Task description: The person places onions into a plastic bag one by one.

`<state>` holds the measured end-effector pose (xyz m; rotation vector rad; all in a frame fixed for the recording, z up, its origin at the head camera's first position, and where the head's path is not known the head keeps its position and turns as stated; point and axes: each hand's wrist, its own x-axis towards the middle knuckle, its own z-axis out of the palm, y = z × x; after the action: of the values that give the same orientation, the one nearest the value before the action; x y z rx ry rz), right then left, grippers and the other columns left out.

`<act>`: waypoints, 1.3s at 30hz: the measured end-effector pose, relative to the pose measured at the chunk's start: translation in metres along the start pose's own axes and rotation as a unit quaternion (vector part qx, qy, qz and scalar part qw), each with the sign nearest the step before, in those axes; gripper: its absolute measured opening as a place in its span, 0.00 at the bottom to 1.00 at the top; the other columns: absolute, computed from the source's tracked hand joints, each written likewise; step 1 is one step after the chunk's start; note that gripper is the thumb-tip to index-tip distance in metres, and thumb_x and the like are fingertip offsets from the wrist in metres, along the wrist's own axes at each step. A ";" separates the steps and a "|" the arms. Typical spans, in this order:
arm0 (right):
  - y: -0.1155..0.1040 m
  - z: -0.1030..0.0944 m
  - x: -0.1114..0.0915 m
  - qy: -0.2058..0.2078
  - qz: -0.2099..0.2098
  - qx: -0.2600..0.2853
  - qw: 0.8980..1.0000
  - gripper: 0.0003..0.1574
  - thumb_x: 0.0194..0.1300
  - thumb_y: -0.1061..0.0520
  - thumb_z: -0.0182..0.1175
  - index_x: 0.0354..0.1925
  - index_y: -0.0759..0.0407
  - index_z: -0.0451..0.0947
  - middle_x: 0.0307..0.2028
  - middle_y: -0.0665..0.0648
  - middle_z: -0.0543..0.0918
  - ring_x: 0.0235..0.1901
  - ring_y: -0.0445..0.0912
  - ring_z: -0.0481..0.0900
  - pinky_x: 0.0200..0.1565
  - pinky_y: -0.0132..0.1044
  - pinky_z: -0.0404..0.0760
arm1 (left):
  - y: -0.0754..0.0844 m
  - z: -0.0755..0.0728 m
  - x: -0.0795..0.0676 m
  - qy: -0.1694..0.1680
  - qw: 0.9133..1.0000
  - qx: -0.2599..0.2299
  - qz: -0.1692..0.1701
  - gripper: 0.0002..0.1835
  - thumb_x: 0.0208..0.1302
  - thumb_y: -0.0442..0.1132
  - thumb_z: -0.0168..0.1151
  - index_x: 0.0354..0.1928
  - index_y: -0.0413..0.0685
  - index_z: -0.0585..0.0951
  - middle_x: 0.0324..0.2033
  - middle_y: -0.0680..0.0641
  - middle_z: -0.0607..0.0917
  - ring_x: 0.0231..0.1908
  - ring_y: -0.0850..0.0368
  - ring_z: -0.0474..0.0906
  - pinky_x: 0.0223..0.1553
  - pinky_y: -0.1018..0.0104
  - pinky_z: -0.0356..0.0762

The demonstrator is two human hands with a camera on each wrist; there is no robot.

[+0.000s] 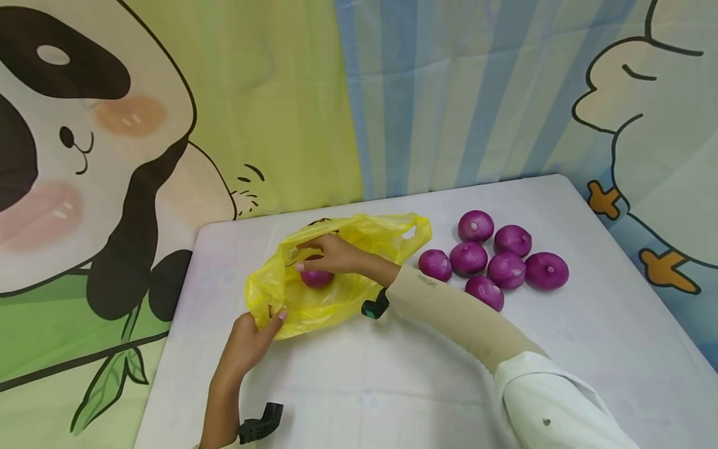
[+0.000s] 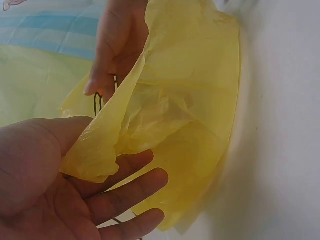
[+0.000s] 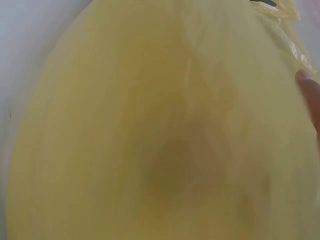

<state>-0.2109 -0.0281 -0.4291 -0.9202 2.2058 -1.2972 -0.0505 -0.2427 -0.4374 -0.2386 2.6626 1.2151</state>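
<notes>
A yellow plastic bag (image 1: 336,312) lies on the table with its mouth spread. My left hand (image 1: 250,342) pinches the rim at the near left; in the left wrist view its thumb and forefinger have the film between them while the other fingers extend. Inside the mouth sits a purple onion (image 1: 317,279). Just above this onion is my right hand (image 1: 339,254), its thumb and forefinger apart and the thumb tip right at the onion's top. Yellow film (image 3: 125,100) fills most of the right wrist view, with a blurred darker round patch behind it.
Several purple onions (image 1: 507,270) stand grouped on the white table (image 1: 437,374), right of the bag. Behind the table hangs a curtain (image 1: 291,106) printed with cartoon animals. Each wrist wears a small black camera (image 1: 374,304).
</notes>
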 end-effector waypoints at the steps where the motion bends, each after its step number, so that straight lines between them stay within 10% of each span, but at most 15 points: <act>1: 0.000 -0.001 -0.001 -0.006 -0.006 -0.007 1.000 0.38 0.64 0.44 0.64 0.65 0.63 0.70 0.64 0.58 0.72 0.65 0.52 0.67 0.61 0.45 0.68 | 0.000 0.000 0.000 0.000 1.000 0.001 0.000 0.29 0.66 0.60 0.58 0.49 0.38 0.74 0.27 0.44 0.72 0.27 0.52 0.68 0.27 0.63 0.69; 39: -0.008 -0.047 -0.073 -0.018 -0.086 0.057 0.995 0.31 0.65 0.55 0.65 0.63 0.64 0.71 0.60 0.58 0.76 0.60 0.44 0.72 0.60 0.40 0.68 | 0.001 0.003 0.004 0.004 1.000 0.000 -0.004 0.28 0.67 0.58 0.58 0.51 0.38 0.75 0.30 0.44 0.75 0.30 0.51 0.69 0.31 0.63 0.70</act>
<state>-0.1879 0.0502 -0.3981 -1.1006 2.0396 -1.4553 -0.0543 -0.2399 -0.4398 -0.2550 2.6660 1.2156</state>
